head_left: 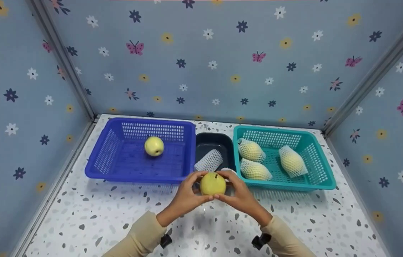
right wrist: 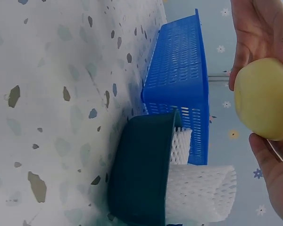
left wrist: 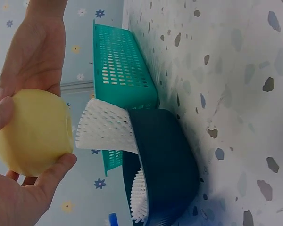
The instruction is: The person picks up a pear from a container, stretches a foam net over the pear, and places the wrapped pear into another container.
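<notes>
As left hand (head_left: 187,194), right hand (head_left: 240,195) grip fruit (head_left: 212,185) | tray (head_left: 217,142) — foam nets (left wrist: 106,127) protruding — between blue basket (head_left: 137,177), teal basket (head_left: 283,185)

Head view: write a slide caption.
Left hand and right hand hold a yellow fruit near a dark tray containing foam netting.

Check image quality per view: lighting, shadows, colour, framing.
Head: bright, fairly even light, soft shadows below the blue basket and green basket, dark tray near-black; left wrist: scene sideways, tray looks dark teal; right wrist: also sideways, table dimmer than in head, held fruit clipped by right edge.
</notes>
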`<state>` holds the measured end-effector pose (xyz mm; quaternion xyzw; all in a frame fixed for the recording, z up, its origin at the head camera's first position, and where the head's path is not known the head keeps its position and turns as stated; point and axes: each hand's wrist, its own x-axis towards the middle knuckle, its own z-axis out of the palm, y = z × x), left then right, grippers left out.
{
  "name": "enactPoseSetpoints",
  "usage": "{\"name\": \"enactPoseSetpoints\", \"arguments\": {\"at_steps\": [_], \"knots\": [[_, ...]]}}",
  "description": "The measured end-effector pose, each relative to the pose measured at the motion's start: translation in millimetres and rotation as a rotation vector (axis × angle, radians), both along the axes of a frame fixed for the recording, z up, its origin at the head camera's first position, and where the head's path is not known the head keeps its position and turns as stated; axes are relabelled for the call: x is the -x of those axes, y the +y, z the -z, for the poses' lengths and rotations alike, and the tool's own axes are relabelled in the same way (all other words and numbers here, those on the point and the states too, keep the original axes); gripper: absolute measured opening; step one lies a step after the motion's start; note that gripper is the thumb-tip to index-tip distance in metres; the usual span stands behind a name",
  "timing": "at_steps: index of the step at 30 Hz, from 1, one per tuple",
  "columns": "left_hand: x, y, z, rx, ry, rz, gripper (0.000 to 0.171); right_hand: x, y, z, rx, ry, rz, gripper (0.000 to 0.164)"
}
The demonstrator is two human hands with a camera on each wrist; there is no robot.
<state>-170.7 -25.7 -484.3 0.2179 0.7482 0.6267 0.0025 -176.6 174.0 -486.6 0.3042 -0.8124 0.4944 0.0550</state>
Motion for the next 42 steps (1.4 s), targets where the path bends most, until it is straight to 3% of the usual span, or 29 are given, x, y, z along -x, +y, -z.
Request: {"name": "enactPoseSetpoints", "arguments": {"at_steps": [15, 22, 29, 36, 42], "knots": [[-5.2, 3, 23.1, -0.01, -0.034, 0.016, 0.064, -3.4, 5, 26.0, 0.031, -0.059, -0.035, 0.058], [9.1, 5, 74.3, -0.005, -0.061, 0.026, 0.068, -2.7, 7, 38.8, 0.025, -0.055, -0.057, 0.058], [8.3, 6, 83.6, 0.006, -0.064, 0.018, 0.071, 0.7, 9, 52.1, 0.025, -0.057, -0.09, 0.058], [10.0, 7, 96.2, 0.032, -0.054, 0.023, 0.067, 11.3, 15, 90.0, 0.03, -0.121, -0.084, 0.061], [11.8, 7, 106.1, 0.06, -0.015, 0.02, 0.064, 13.0, 17, 100.2, 0.018, -0.184, -0.068, 0.061]]}}
